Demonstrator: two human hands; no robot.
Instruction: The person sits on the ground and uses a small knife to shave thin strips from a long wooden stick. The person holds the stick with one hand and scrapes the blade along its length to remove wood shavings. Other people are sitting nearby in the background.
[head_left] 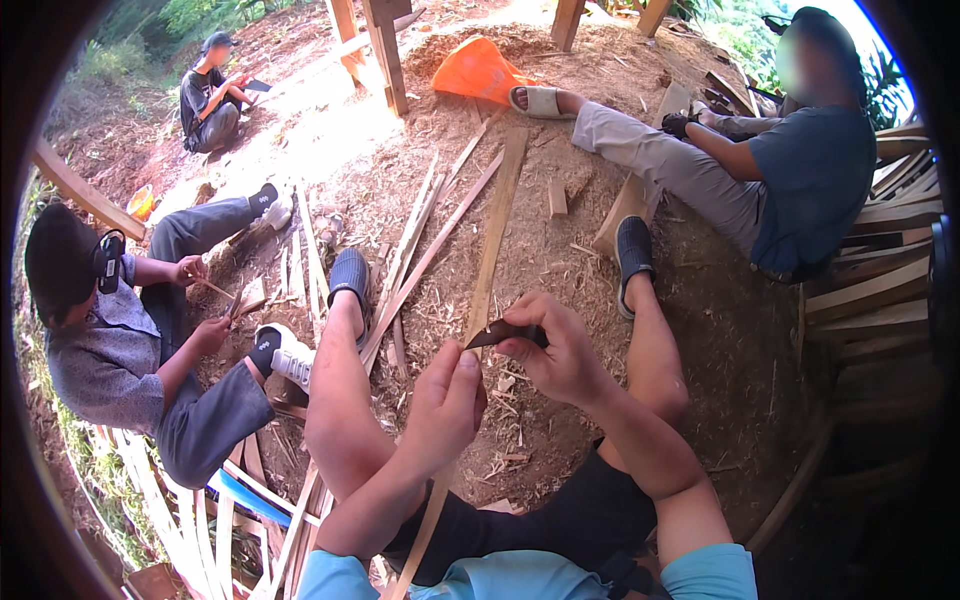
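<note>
A long, flat, pale wooden strip (497,225) runs from beside my lap, between my knees, out over the ground ahead. My left hand (447,400) is closed on it, thumb on top. Just to the right, my right hand (560,358) grips a short, dark brown tool (500,333) that looks like a knife and lies across the strip at my left fingertips. Its edge and most of its handle are hidden by my fingers.
Thin strips (430,270) and shavings litter the ground. One person (110,345) sits close at left working a small piece, another (815,170) at right, a third (210,105) farther back. An orange bag (478,72), wooden posts (385,55) and stacked strips (880,290) stand around.
</note>
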